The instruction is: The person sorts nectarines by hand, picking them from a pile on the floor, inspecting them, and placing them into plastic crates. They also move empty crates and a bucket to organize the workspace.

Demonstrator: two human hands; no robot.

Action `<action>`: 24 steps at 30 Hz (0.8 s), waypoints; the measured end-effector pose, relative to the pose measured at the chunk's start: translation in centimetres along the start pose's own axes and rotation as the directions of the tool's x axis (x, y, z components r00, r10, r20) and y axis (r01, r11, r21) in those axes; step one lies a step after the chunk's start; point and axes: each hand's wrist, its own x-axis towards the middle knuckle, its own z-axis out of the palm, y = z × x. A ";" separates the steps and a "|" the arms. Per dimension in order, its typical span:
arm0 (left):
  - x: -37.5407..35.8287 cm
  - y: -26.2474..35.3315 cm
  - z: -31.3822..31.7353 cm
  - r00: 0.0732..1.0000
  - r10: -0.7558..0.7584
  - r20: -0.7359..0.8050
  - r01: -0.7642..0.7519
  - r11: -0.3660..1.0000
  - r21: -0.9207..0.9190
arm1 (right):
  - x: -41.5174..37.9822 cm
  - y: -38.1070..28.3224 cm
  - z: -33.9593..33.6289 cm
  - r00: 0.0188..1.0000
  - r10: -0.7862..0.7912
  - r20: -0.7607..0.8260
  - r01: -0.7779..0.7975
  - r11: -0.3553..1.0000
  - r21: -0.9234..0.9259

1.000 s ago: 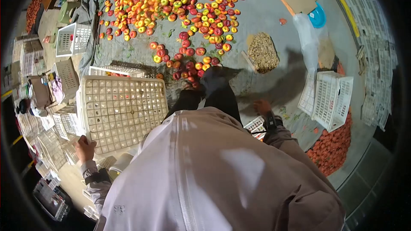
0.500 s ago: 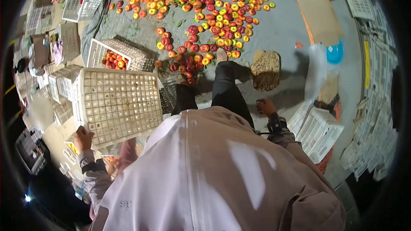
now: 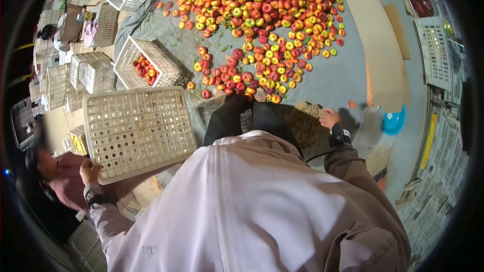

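My left hand (image 3: 91,172) is closed on the lower left corner of a white plastic crate (image 3: 141,133), whose gridded face is turned up toward me. At my right, beside my leg, my right hand (image 3: 329,118) hangs with loosely bent fingers and nothing visible in it. Its fingers overlap the edge of a low, straw-coloured seat (image 3: 305,126). Ahead of my feet, a large heap of red and yellow fruit (image 3: 257,12) spreads over a grey ground sheet (image 3: 156,30). Another white crate (image 3: 164,63), tilted, has some red fruit (image 3: 145,69) inside.
A person in a dusky pink top (image 3: 70,181) is close behind my left hand. Stacked white crates (image 3: 93,73) stand at the left. To the right are a blue basin (image 3: 394,121), a long cardboard strip (image 3: 378,65) and more crates (image 3: 436,50).
My view has shifted forward toward the fruit heap. The crate stays in my left hand. My right hand has come up beside the straw-coloured seat, and a person has appeared at left.
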 end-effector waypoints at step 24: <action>-11.9 6.9 8.7 0.968 0.178 0.177 -0.203 0.970 0.136 | -1.9 10.1 7.0 0.736 -0.624 -0.262 -0.293 0.055 -0.955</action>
